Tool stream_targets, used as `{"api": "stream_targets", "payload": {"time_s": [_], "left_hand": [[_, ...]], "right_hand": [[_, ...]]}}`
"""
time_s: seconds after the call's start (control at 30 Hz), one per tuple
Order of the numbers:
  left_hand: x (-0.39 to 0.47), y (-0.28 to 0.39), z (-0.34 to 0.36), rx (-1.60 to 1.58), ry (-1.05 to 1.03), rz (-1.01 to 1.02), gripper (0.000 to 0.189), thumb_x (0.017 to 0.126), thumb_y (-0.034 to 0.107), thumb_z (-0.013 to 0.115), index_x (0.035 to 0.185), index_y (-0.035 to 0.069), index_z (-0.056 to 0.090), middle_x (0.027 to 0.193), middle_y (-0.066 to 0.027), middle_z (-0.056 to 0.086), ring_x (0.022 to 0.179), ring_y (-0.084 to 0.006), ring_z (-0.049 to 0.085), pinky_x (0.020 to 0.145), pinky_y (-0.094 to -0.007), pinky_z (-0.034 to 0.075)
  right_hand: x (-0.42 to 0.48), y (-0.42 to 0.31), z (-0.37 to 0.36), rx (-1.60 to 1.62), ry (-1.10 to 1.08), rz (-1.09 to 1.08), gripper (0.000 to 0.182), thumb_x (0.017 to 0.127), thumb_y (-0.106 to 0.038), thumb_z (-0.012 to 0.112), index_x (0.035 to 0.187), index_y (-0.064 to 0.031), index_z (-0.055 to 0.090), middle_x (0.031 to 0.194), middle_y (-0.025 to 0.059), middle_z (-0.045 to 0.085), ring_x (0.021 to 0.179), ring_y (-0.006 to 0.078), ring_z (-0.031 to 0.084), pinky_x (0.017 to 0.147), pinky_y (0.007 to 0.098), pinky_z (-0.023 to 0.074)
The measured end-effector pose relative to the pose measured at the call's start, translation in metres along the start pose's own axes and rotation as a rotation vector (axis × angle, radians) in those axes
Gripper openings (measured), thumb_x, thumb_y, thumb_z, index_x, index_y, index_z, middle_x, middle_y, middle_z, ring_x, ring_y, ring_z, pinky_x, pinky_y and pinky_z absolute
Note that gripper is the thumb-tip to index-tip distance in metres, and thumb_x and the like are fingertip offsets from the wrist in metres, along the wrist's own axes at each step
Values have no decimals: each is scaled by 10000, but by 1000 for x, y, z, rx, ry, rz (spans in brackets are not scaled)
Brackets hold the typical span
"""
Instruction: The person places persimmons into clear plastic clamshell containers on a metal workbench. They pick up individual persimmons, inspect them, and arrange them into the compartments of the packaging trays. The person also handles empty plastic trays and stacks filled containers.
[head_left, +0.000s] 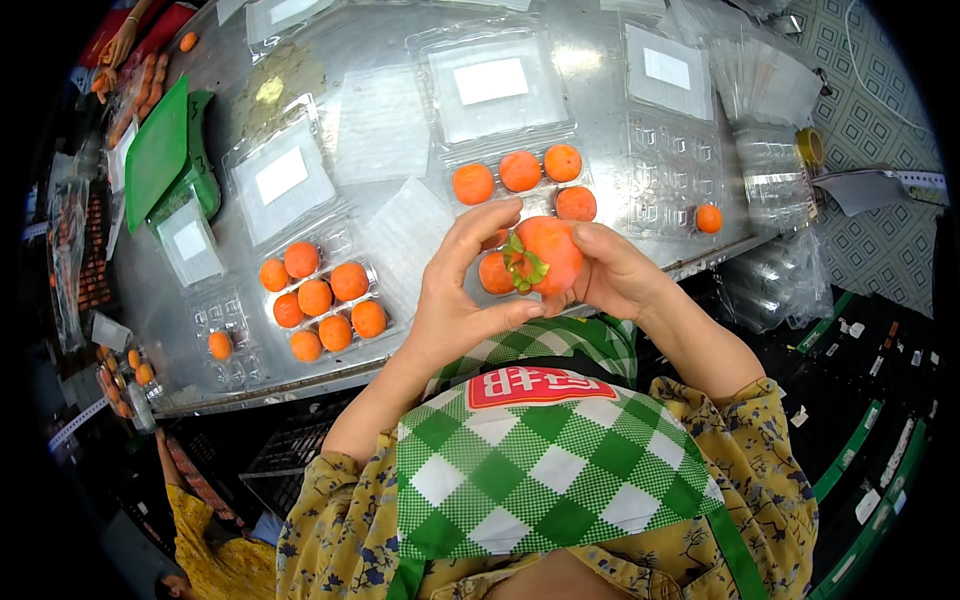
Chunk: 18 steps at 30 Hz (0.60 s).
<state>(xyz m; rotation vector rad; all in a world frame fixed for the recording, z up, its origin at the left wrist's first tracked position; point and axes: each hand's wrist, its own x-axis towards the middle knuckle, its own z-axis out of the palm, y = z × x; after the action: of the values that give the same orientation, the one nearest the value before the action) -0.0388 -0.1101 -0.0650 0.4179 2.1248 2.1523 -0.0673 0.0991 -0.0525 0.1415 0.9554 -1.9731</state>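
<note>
Held up over the table's front edge is an orange persimmon (553, 255) with a green leafy calyx facing left. My right hand (619, 270) grips it from the right side, thumb on top. My left hand (465, 277) curves around the calyx side, thumb and fingers apart; it seems not to press on the fruit. Beneath and beyond my hands lies an open clear plastic clamshell tray (534, 208) holding several persimmons (520, 172), partly hidden by my hands. Its raised lid (427, 90) carries a white foam sheet (495, 112) bearing a blank-looking label.
Left stands another open clamshell with several persimmons (315, 298). Further trays hold single fruits (709, 218) (220, 345). Foam sheets (382, 124) lie between. A green scale-like device (161, 154), tape roll (810, 147), stacked clamshells (772, 176), black crates (855, 390) and co-workers' hands (118, 49) surround the metal table (600, 90).
</note>
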Motion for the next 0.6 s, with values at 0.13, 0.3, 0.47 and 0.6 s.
{"api": "stream_targets", "payload": {"time_s": [0.13, 0.3, 0.47, 0.6], "left_hand": [[1, 2, 2, 89, -20, 49, 770, 639, 170, 838, 1316, 44, 494, 1291, -131, 537, 1209, -280, 517, 983, -387, 436], [-1, 10, 3, 203, -8, 118, 812, 594, 132, 860, 1314, 46, 493, 1271, -141, 555, 1189, -320, 528, 971, -397, 448], [-3, 6, 2, 291, 4, 248, 828, 615, 178, 865, 1326, 18, 472, 1302, -177, 540, 1212, -304, 518, 1017, -414, 416], [-3, 4, 3, 297, 22, 308, 796, 595, 142, 866, 1292, 26, 500, 1281, -164, 554, 1192, -324, 534, 992, -425, 444]], "right_hand": [[1, 5, 1, 23, 56, 86, 583, 905, -496, 549, 1187, 15, 536, 936, 107, 672, 770, 193, 683, 677, 286, 563], [3, 3, 2, -180, -42, -98, 556, 869, -388, 634, 1230, 18, 516, 1067, 114, 643, 939, 180, 654, 769, 293, 542], [1, -5, 8, -295, -124, -183, 665, 805, -235, 718, 1351, 11, 429, 1228, 114, 572, 1138, 185, 568, 952, 327, 470], [0, -3, 11, -303, -110, -178, 762, 796, -192, 731, 1422, 2, 342, 1278, 115, 539, 1163, 190, 549, 985, 334, 447]]}}
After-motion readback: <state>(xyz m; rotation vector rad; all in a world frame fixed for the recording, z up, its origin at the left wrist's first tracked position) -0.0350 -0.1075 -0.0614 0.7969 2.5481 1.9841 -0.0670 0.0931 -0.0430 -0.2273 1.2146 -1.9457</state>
